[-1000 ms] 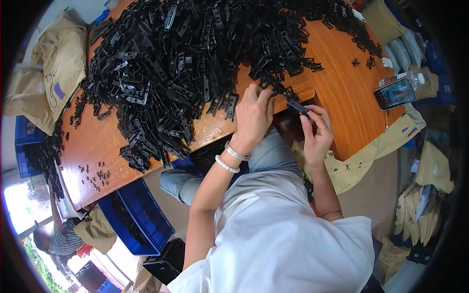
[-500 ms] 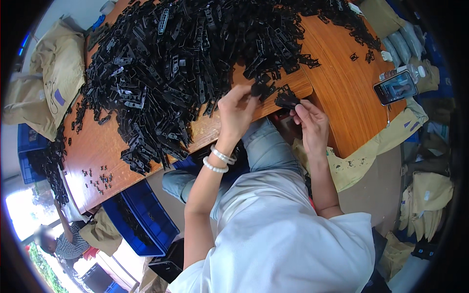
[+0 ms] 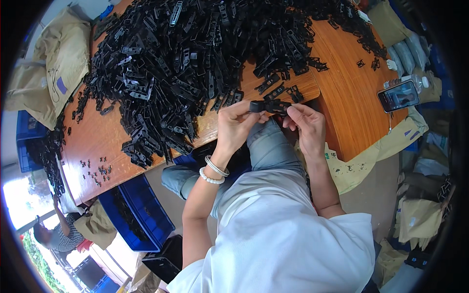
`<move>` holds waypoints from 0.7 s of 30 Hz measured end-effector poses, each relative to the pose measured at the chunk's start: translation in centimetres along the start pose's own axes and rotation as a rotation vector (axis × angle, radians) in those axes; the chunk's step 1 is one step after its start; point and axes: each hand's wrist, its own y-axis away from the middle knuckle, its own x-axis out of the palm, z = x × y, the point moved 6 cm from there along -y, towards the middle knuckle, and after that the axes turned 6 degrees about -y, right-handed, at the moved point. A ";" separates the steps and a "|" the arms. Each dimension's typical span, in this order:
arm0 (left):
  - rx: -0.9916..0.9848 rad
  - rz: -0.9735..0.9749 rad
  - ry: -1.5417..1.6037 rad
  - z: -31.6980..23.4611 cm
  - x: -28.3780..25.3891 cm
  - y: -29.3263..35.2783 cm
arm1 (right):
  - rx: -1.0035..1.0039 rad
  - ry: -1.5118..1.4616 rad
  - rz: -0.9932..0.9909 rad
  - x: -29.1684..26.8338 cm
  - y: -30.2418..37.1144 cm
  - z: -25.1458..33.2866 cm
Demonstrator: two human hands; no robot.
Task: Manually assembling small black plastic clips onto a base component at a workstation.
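Observation:
In front of my lap, at the table's near edge, my two hands meet over black plastic parts. My left hand [image 3: 233,126] pinches a rounded black part [image 3: 255,106] between thumb and fingers. A long black plastic clip-like part [image 3: 277,107] reaches from there to my right hand [image 3: 309,124], whose thumb and fingers close on its right end. Whether the two parts are joined or only touching I cannot tell. Just beyond them, several loose black pieces [image 3: 274,92] lie on the wooden table [image 3: 354,105]. A large heap of similar black parts [image 3: 163,73] spreads to the left.
A phone [image 3: 398,96] with a lit screen stands at the right edge, near a clear bottle [image 3: 421,82]. Brown sacks [image 3: 68,58] rest at the left. A blue crate [image 3: 154,215] sits below the table, and a person [image 3: 58,239] works at far left.
My hands have come together, bringing the parts they hold into line. Loose black pieces now show on the table beyond my fingers. The whole view has shifted slightly.

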 end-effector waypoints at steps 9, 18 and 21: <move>-0.061 0.040 -0.114 -0.1 0.5 0.9 | -0.104 0.220 -0.021 1.1 0.9 1.0; -0.189 0.039 0.145 0.1 0.8 1.9 | -0.084 0.079 0.092 2.5 1.3 -0.1; -0.235 0.017 0.207 0.4 0.6 2.0 | -0.098 0.159 0.152 3.2 1.1 0.5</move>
